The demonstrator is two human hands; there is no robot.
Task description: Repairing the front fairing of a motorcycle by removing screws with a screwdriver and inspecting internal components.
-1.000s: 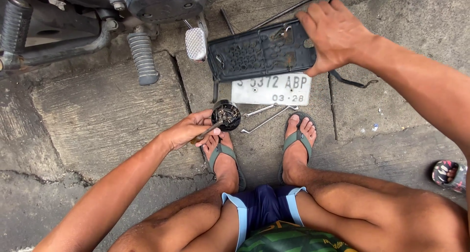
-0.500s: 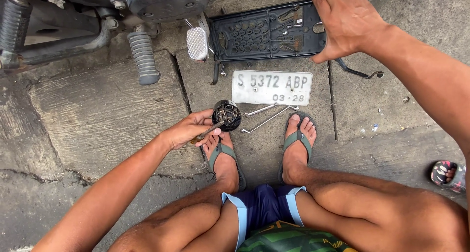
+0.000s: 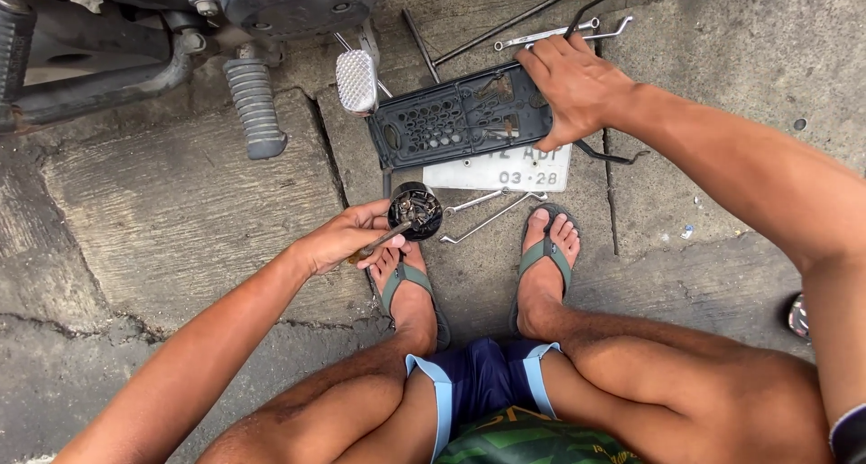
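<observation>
My left hand (image 3: 347,238) holds a small round black cup (image 3: 415,210) with small metal parts inside, plus a thin screwdriver-like tool, just above my left foot. My right hand (image 3: 573,87) grips the right end of a black perforated plastic tray (image 3: 456,126) that lies over a white licence plate (image 3: 505,168) on the concrete. Thin metal wrenches (image 3: 487,213) lie between the plate and my feet.
A motorcycle's engine cover (image 3: 289,0), ribbed footpeg (image 3: 254,108) and brake pedal (image 3: 356,81) are at top left. Long metal rods and a wrench (image 3: 550,33) lie at the top. I squat in green sandals on cracked concrete. A shiny round object (image 3: 798,315) sits at the right edge.
My right hand has slid the black tray down and left, so it now covers most of the licence plate. My left hand with the cup has stayed in place.
</observation>
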